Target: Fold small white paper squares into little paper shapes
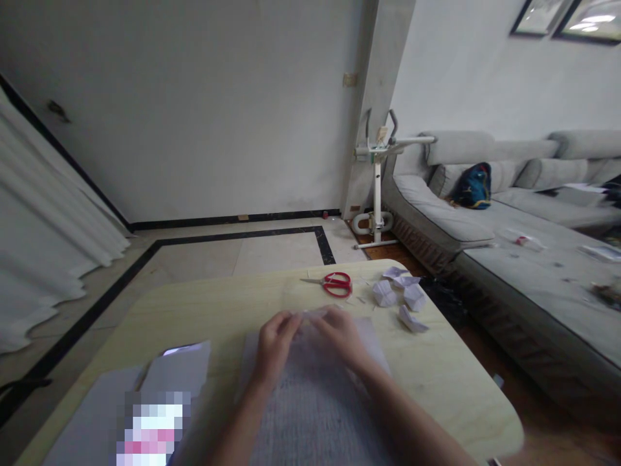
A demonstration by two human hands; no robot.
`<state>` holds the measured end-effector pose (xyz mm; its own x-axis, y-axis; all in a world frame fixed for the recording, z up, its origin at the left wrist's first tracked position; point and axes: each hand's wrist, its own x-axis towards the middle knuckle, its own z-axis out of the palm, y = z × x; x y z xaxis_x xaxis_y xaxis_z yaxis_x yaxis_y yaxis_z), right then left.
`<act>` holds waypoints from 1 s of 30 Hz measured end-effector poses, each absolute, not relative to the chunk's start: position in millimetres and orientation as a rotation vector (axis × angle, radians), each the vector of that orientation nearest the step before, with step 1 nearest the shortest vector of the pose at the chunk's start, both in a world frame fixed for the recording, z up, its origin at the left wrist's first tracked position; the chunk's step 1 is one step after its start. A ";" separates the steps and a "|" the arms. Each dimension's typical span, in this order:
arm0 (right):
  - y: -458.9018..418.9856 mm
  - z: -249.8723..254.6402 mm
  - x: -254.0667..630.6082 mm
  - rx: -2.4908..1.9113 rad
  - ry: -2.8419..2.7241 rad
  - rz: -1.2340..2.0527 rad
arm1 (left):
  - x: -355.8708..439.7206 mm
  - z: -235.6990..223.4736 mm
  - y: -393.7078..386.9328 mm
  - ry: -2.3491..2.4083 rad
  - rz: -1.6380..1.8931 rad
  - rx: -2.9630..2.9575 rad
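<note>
Pale paper (310, 314) is spanning the small gap between my fingertips, just above the far part of a large, faintly marked sheet (315, 408) that is lying beneath my wrists. My left hand (277, 338) and right hand (342, 333) are pinching it from either side, thumbs drawn in towards the forefingers, probably to keep the thin stuff taut and under control from both ends. Motion is blurring the right hand, and I cannot tell whether the paper is a separate piece or the sheet's own edge. As far as the blur is letting me judge, its long axis is running crosswise, from left fingers to right; which face is pointing up, I cannot tell.

Just beyond my fingers, slightly to the right, red-handled scissors (337, 283) are lying with their tips pointing left, seemingly parked within easy reach. Farther right, folded paper pieces (385, 294) are sitting in a loose cluster, perhaps set aside to leave room for my hands. Left of my fingers and nearer my body, white papers (97, 414) are resting on the pale wooden table (460, 388). Well beyond, to the right, a grey sofa (422, 213) is standing beside an exercise machine (377, 188).
</note>
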<state>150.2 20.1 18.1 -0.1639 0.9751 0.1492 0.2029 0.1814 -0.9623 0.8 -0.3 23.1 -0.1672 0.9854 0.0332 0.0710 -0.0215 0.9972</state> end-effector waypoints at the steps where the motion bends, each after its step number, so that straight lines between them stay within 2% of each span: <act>1: 20.5 17.3 150.8 -1.161 -1.551 1.081 | 0.8 21.6 -0.1 1.361 1.302 1.213; 15: 21.7 13.9 152.9 -1.117 -1.472 1.225 | 4.2 25.8 -1.5 1.301 1.248 1.114; 21: 20.8 14.7 149.4 -1.158 -1.498 1.134 | 1.9 19.8 1.5 1.416 1.253 1.206; 30: 24.9 9.7 152.6 -1.176 -1.479 1.199 | 0.8 10.4 4.5 1.406 1.198 1.206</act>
